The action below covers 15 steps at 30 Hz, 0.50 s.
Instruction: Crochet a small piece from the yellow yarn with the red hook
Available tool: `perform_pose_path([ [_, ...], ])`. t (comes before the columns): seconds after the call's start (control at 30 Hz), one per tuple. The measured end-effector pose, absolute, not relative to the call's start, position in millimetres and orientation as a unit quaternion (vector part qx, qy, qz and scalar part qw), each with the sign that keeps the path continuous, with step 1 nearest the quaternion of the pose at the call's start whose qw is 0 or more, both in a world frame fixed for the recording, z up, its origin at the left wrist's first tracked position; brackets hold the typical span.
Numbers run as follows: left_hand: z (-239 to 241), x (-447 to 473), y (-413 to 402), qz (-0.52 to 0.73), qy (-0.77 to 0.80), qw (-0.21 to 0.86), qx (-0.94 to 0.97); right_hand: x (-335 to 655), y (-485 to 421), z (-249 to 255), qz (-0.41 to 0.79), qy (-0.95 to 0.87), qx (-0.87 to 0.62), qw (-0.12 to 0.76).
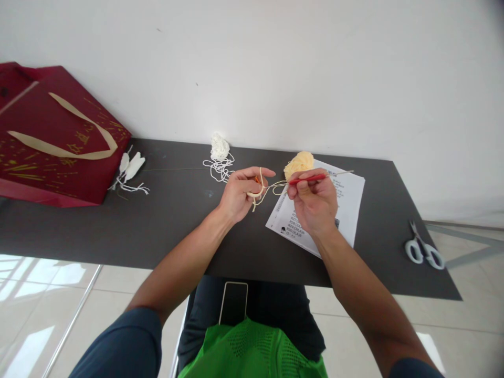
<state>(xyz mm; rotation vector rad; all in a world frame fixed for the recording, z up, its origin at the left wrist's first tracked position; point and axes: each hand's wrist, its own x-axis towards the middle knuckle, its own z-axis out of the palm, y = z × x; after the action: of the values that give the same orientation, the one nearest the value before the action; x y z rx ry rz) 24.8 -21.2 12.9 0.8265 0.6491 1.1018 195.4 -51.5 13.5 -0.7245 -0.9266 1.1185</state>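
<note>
My left hand (241, 192) is closed on a strand of pale yellow yarn (263, 192), which loops round its fingers above the dark table (169, 226). My right hand (313, 202) pinches a crochet hook with a red handle (311, 179), its metal tip pointing left into the yarn between the hands. The strand runs back to a pale yellow yarn ball (299, 163) just behind my right hand. Under that hand lies a printed white sheet of paper (346, 202).
A white yarn ball with loose strands (219, 153) lies near the wall. Small white crocheted pieces (131, 169) rest beside a dark red gift bag (51, 139) at the left. White-handled scissors (423, 249) lie at the right edge. A phone (233, 303) sits on my lap.
</note>
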Motion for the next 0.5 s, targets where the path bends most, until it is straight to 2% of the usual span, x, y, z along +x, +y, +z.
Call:
perform_pose_path([
  [0.23, 6, 28, -22, 0.557, 0.334, 0.615, 0.447, 194, -47, 7, 0.612, -0.276, -0.328, 0.665],
  [0.5, 4, 37, -27, 0.559, 0.379, 0.572, 0.465, 176, -56, 3, 0.611, -0.261, -0.353, 0.659],
])
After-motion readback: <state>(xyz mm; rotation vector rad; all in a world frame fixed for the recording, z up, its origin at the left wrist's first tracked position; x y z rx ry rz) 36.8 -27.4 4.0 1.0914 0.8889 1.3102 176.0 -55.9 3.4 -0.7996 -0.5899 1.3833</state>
